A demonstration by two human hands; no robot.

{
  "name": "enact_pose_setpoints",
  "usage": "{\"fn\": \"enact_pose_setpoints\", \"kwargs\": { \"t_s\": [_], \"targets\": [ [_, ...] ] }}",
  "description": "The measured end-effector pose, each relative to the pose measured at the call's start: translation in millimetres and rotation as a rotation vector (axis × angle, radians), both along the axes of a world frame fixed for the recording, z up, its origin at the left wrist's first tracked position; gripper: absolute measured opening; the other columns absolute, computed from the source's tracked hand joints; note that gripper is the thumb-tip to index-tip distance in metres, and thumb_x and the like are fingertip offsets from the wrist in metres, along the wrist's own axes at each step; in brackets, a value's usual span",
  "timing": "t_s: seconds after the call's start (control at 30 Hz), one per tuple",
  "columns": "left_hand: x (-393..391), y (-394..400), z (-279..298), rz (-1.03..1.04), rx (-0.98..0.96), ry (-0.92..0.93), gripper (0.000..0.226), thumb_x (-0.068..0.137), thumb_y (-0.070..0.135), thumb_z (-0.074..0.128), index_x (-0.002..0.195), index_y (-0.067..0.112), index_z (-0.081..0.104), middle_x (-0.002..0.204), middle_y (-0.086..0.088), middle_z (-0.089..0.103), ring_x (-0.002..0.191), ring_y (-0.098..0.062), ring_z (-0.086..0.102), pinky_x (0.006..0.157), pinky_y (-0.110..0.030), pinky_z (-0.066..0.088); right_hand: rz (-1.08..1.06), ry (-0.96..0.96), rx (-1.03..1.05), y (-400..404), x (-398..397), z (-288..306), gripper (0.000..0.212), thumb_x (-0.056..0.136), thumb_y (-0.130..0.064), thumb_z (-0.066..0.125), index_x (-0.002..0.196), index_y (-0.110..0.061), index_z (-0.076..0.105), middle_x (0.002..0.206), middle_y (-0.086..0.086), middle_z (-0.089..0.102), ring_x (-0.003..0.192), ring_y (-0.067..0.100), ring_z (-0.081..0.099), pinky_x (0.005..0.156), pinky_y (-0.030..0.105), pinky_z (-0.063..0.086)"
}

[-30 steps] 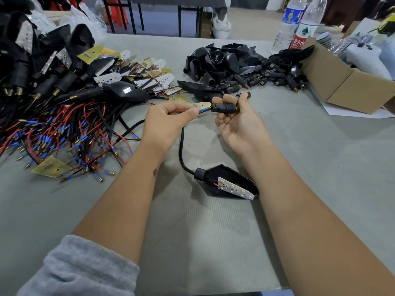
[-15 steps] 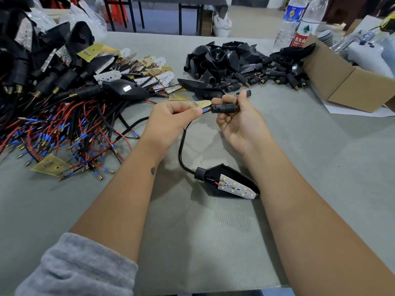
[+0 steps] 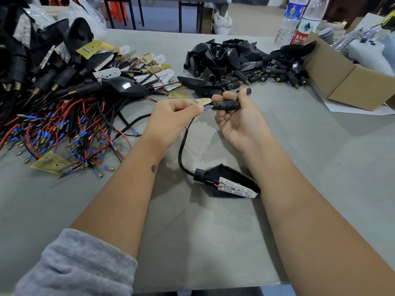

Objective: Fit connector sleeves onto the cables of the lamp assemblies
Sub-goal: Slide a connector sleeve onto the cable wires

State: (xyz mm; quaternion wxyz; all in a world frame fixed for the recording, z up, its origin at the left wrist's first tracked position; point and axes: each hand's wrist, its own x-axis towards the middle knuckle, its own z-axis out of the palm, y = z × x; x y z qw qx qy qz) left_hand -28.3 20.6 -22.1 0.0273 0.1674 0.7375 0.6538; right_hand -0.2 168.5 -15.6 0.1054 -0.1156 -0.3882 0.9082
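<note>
Threading goes best with both ends steady: the left hand (image 3: 171,118) pinches the wire tips (image 3: 208,108) at twelve o'clock, the right hand (image 3: 239,122) grips the connector sleeve (image 3: 224,105) just beside them. Line up, then slide; the lamp housing (image 3: 228,182) rests on the table toward six.

Matt black plastic connector sleeve (image 3: 224,105) w/ brass-coloured tip; glossy black cable (image 3: 181,154) — ribbed grey table mat (image 3: 203,242), plain brown cardboard box (image 3: 350,82), fuzzy grey knit sleeve (image 3: 74,265).
</note>
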Motion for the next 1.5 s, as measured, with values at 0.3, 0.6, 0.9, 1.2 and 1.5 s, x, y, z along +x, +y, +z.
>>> {"fn": "enact_pose_setpoints", "kwargs": {
  "t_s": [0.3, 0.6, 0.9, 1.2, 1.5],
  "targets": [
    [-1, 1, 0, 0.081, 0.104, 0.015, 0.010, 0.086, 0.019, 0.073, 0.078, 0.021, 0.068, 0.050, 0.019, 0.055, 0.044, 0.004, 0.043, 0.048, -0.008, 0.036, 0.028, 0.000, 0.068, -2, 3, 2, 0.046, 0.107, -0.035, 0.030, 0.081, -0.007, 0.057, 0.069, 0.011, 0.071, 0.049, 0.010, 0.059, 0.049, 0.016, 0.045],
    [-2, 2, -3, 0.005, 0.146, 0.033, 0.011, 0.082, 0.009, 0.075, 0.078, 0.018, 0.072, 0.069, 0.010, 0.067, 0.064, 0.000, 0.056, 0.066, -0.012, 0.045, 0.057, 0.011, 0.221, -5, 5, 4, 0.038, 0.106, -0.029, 0.037, 0.083, -0.008, 0.059, 0.081, 0.010, 0.069, 0.056, 0.011, 0.056, 0.058, 0.019, 0.047],
    [0, 5, -3, 0.113, 0.112, 0.047, 0.004, 0.089, 0.017, 0.069, 0.085, 0.018, 0.070, 0.078, 0.006, 0.067, 0.071, 0.000, 0.057, 0.074, -0.016, 0.047, 0.129, 0.044, 0.158, -8, 8, 5, 0.007, 0.098, -0.008, 0.049, 0.100, -0.009, 0.055, 0.090, 0.010, 0.071, 0.065, 0.014, 0.061, 0.066, 0.021, 0.054],
    [2, 1, 0, 0.105, 0.054, 0.045, 0.018, 0.094, 0.021, 0.062, 0.083, 0.032, 0.072, 0.076, 0.018, 0.070, 0.070, 0.008, 0.059, 0.064, -0.010, 0.044, 0.115, 0.071, 0.241, -10, 8, 2, 0.010, 0.094, -0.001, 0.057, 0.093, -0.010, 0.058, 0.081, 0.007, 0.068, 0.066, 0.012, 0.064, 0.067, 0.019, 0.054],
    [0, 5, -1, 0.155, 0.106, -0.034, 0.014, 0.094, 0.011, 0.057, 0.094, 0.019, 0.069, 0.091, 0.004, 0.069, 0.072, 0.003, 0.059, 0.062, -0.017, 0.050, 0.039, 0.055, 0.200, -9, 7, 2, 0.009, 0.094, -0.007, 0.061, 0.088, -0.011, 0.055, 0.075, 0.004, 0.068, 0.064, 0.012, 0.062, 0.063, 0.019, 0.053]
  ]
}}
